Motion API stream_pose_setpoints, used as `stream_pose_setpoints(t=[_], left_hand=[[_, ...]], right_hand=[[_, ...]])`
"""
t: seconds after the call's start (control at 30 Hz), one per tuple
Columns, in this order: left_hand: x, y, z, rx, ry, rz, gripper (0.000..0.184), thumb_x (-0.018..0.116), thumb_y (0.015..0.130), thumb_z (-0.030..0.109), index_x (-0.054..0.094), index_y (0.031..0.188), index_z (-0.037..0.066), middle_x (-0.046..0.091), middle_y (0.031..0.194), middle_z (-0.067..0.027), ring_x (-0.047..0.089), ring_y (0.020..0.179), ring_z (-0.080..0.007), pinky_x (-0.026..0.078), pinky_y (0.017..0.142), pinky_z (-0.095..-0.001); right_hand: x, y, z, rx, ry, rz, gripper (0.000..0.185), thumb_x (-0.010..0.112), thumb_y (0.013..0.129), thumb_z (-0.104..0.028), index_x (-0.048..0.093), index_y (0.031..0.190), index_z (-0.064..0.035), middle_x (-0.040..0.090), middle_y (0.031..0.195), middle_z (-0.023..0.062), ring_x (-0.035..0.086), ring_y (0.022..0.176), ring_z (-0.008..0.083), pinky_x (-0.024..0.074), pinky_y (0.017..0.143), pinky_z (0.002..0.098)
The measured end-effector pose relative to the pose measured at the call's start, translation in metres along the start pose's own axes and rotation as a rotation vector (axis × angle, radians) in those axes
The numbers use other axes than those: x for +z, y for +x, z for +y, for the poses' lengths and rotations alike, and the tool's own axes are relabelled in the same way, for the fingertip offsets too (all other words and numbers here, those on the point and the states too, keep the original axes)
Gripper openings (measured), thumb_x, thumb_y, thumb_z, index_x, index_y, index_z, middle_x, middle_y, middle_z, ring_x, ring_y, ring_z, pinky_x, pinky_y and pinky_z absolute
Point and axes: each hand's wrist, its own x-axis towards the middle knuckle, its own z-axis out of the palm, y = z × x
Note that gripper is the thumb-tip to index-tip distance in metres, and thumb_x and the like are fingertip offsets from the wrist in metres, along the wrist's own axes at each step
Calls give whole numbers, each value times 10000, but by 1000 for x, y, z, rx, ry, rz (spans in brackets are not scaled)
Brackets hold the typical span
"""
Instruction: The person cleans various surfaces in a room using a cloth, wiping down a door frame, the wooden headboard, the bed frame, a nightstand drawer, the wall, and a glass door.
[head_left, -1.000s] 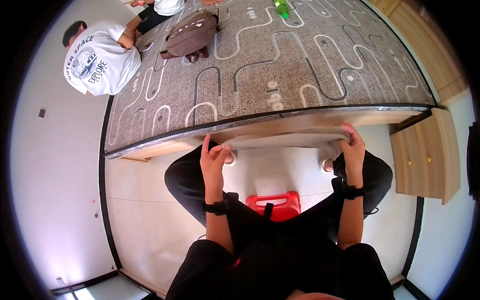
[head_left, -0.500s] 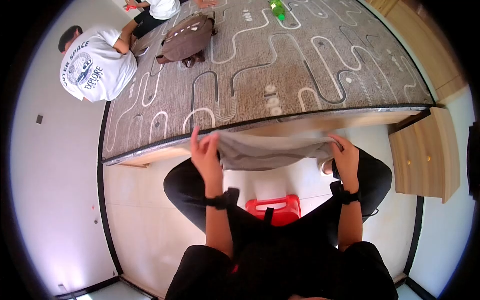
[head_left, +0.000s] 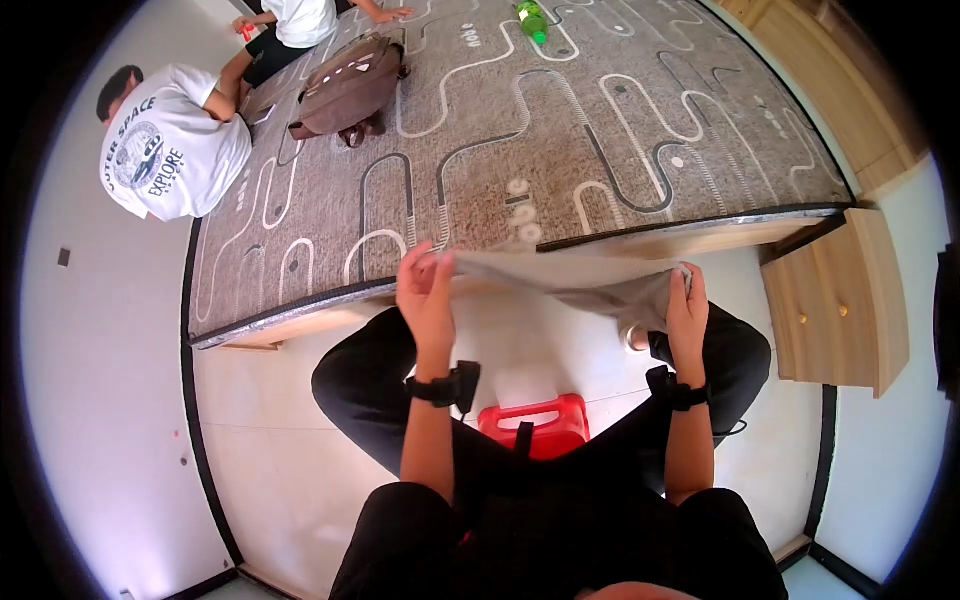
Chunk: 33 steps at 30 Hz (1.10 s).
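Observation:
A thin grey cloth (head_left: pixel 570 278) is stretched between my two hands, above my knees and in front of the bed's near edge. My left hand (head_left: pixel 427 285) pinches its left end between thumb and fingers. The right end is gripped by my right hand (head_left: pixel 687 300), where the fabric bunches and hangs lower. What kind of cloth article it is I cannot make out. Both wrists wear black straps with small black devices. Below the cloth, a red plastic case with a handle (head_left: pixel 540 425) sits on the floor between my legs.
The patterned mattress (head_left: pixel 480 160) spans the far side, bearing a brown backpack (head_left: pixel 350 85) and a green bottle (head_left: pixel 533 22). A person in a white shirt (head_left: pixel 175 140) sits at the left, another person (head_left: pixel 300 22) behind. A wooden cabinet (head_left: pixel 840 305) stands at right.
The cloth's left part has risen and drawn into a narrower band, while its right part droops near my right hand. My left hand has shifted slightly right within the view.

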Motion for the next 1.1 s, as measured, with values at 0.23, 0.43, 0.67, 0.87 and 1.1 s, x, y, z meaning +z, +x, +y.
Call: stream_pose_setpoints(t=[0.23,0.43,0.67,0.87,1.1], left_hand=[[-66,8,37,3,227,75,335,651,879,43,530,1190,24,618,928,-18,573,841,-80,460,765,-219],[-71,66,-2,262,735,69,430,642,889,162,499,1259,-2,633,1023,-124,601,949,-228,464,854,-351],[-20,36,-59,556,1626,-208,633,575,882,435,461,1337,9,467,1338,-246,389,1287,-383,270,1071,-510],[-8,40,-65,561,1484,-317,631,565,875,467,487,1323,30,439,1391,-212,375,1316,-352,252,1089,-494],[-33,3,-65,581,1515,-450,384,606,774,87,583,1138,-30,592,1217,-174,534,1163,-301,395,1008,-414]], right_hand=[[13,24,-34,-274,-41,-153,224,591,916,-166,595,1060,6,651,902,160,617,846,202,468,781,291],[57,96,-50,-515,-186,-175,347,645,869,-178,571,1161,-8,587,1176,201,580,1043,322,464,876,363],[115,74,42,-685,-874,-286,597,525,904,-445,479,1304,-5,418,1357,278,337,1301,420,209,1084,560],[129,76,29,-815,-928,-309,682,470,907,-522,477,1298,37,424,1386,232,315,1346,381,167,1115,540],[177,9,10,-1150,-426,-651,508,572,839,-240,501,1272,16,525,1293,164,414,1292,308,328,1086,418]])
